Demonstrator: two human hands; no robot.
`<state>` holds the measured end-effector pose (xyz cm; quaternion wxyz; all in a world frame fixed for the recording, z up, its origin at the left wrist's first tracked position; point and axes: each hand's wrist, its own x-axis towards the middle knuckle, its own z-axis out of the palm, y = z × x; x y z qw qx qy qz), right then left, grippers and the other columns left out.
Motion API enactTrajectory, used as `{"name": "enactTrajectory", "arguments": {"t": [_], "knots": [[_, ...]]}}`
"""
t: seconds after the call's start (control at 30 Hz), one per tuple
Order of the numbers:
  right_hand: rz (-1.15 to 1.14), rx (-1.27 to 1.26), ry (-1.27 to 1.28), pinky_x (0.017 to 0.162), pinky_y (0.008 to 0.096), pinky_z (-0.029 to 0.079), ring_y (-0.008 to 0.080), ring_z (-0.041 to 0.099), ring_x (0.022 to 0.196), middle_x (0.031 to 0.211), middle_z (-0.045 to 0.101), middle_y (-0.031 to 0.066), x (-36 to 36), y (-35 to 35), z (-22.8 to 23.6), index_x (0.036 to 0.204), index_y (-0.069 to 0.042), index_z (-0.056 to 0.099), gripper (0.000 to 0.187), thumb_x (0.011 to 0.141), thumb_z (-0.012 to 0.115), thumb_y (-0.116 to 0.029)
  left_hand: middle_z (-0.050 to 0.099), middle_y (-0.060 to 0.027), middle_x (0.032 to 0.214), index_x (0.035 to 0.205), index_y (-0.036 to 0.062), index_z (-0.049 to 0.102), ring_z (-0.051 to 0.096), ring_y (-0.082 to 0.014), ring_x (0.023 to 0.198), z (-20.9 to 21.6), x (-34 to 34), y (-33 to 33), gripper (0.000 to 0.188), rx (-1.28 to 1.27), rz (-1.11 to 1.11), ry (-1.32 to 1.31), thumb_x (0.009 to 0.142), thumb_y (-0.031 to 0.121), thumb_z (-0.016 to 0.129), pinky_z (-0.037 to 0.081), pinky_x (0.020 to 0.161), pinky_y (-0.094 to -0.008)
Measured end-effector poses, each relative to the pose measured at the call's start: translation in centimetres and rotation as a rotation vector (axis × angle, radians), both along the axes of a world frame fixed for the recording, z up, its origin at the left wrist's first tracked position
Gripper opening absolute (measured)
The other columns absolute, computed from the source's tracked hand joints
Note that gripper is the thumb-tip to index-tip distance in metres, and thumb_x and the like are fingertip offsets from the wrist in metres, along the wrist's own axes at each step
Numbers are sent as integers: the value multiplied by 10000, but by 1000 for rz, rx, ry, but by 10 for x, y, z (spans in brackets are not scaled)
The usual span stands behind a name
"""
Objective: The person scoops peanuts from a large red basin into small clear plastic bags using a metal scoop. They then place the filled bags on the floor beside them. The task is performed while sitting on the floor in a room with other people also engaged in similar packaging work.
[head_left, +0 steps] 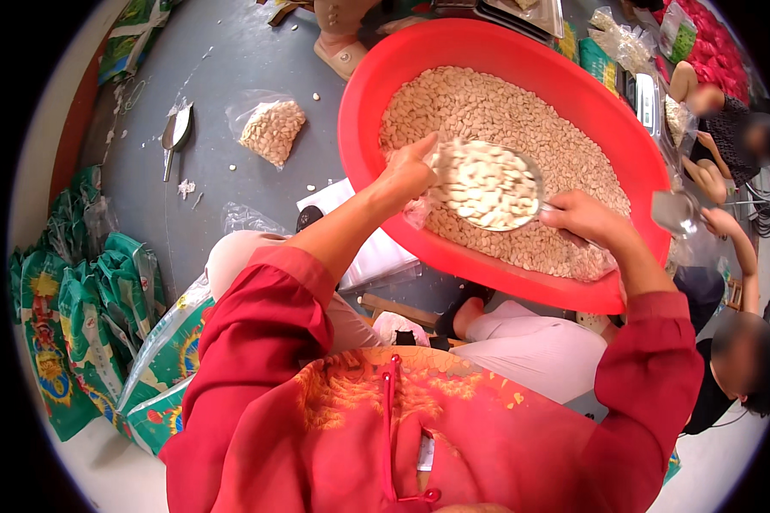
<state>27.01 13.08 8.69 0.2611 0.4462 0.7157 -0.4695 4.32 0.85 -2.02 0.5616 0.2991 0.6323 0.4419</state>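
Observation:
My right hand [583, 217] is closed round the handle of a metal scoop [537, 181], heaped with pale, flat seeds [488, 184] that look like pumpkin seeds. The scoop is above the large red tub [364, 128], which holds a broad layer of the same seeds [522, 103]. At the scoop's left end, my left hand [412, 173] has its fingers closed on what appears to be a clear plastic bag [417, 212]. Most of that bag is hidden or blurred, and the scoop's mouth is against it.
On the grey floor to the left lie a filled clear bag [272, 131] and another metal scoop [174, 137]. Green printed sacks [103, 316] are heaped at the left. To the right, a co-worker's hand [722, 222] holds a scoop [676, 211]; another person [727, 137] sits beyond.

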Motion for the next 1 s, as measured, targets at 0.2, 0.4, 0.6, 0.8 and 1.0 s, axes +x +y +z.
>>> {"name": "enactTrajectory", "arguments": {"t": [0.2, 0.4, 0.6, 0.8, 1.0], "knots": [[332, 223, -234, 422, 326, 393, 187, 513, 452, 539, 514, 99, -64, -25, 27, 734, 10, 534, 296, 797, 505, -278, 549, -124, 957, 1302, 13, 279, 509, -116, 610, -10, 1, -6, 728, 113, -42, 77, 590, -98, 382, 408, 530, -232], [580, 739, -194, 688, 417, 425, 355, 558, 777, 781, 584, 215, -71, -49, 81, 892, 0, 590, 300, 739, 551, -255, 521, -137, 1039, 1283, -9, 298, 435, -94, 483, -3, -13, -11, 715, 171, 188, -120, 581, -122, 380, 358, 409, -241], [203, 761, 464, 548, 340, 436, 253, 550, 566, 642, 566, 140, 33, -21, 39, 807, 15, 566, 268, 759, 541, -247, 372, -104, 1289, 1264, -19, 317, 474, -99, 533, 51, -40, -11, 681, 413, 325, -433, 601, -152, 400, 371, 434, -227], [-673, 224, 521, 325, 201, 294, 61, 394, 365, 538, 466, 14, 61, -40, -31, 755, -29, 515, 206, 803, 524, -229, 422, -113, 1237, 1252, -17, 336, 494, -110, 595, 97, -91, -33, 632, 692, 468, -396, 632, -113, 416, 393, 458, -237], [-569, 182, 461, 335, 195, 314, 59, 388, 373, 537, 454, 6, 47, -36, -32, 777, -21, 518, 177, 810, 521, -195, 423, -140, 1240, 1250, -19, 337, 495, -127, 608, 100, -136, -27, 633, 698, 617, -280, 627, -116, 397, 413, 482, -255]]}}
